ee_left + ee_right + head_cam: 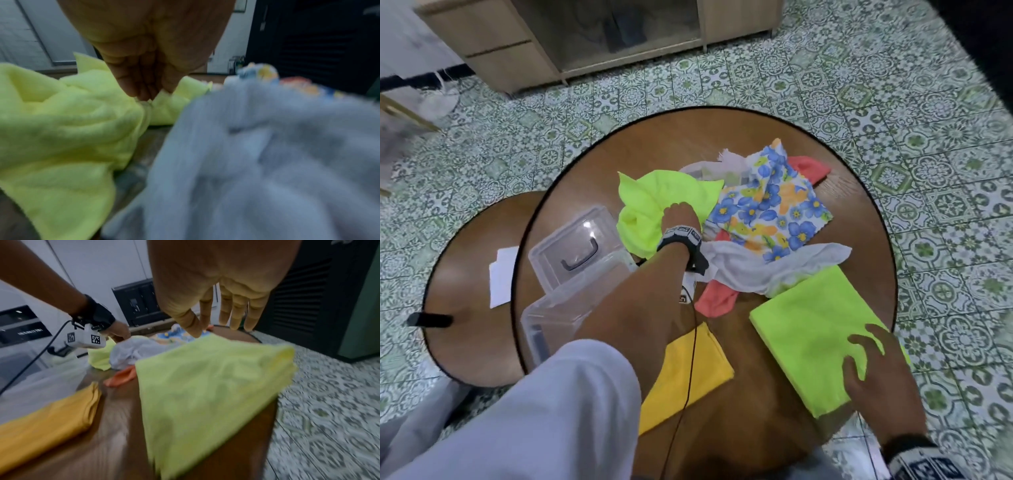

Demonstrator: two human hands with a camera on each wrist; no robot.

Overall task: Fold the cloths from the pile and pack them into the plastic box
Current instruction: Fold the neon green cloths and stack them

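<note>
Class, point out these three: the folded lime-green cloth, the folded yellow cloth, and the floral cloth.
folded lime-green cloth (808,329), head view, centre of its flat top
folded yellow cloth (688,373), head view, middle
floral cloth (767,209), head view, printed middle

Bare wood of round table (784,421) open at near middle, between folded yellow cloth (685,373) and folded lime cloth (808,335). Cloth pile (767,219) fills far middle, spilling over most of far half. Bare strip along far-left rim. Plastic box (551,308) blocks left edge, its lid (571,246) just behind it. Left forearm (640,298) crosses over box toward pile, cable (688,359) trailing over yellow cloth. Right hand (876,370) lies on lime cloth at right rim.
</note>
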